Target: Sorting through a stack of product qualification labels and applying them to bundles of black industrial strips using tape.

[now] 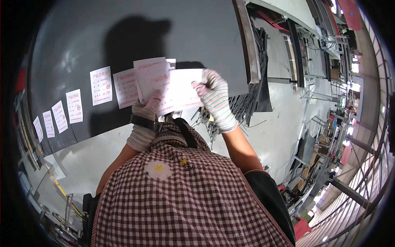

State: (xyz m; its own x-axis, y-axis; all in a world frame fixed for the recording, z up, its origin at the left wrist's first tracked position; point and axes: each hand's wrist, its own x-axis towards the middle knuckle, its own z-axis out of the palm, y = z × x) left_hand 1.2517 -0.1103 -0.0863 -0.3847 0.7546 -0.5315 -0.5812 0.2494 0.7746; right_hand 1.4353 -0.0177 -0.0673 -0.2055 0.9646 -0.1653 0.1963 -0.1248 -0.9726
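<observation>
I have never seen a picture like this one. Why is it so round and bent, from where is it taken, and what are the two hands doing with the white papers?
The picture comes from a small wide-angle camera worn on a person's head, looking down. Such a lens bends straight edges near the rim, so the view looks round. At the bottom you see the person's own checked apron.

There is no machine here, only two gloved hands. The left hand holds a stack of white printed slips. The right hand pinches the edge of the front slip.

Behind the hands lies a large dark sheet. Several more white slips sit on it in a row, running off to the left. To the right of the sheet is a pile of thin dark strips on a grey floor.
</observation>
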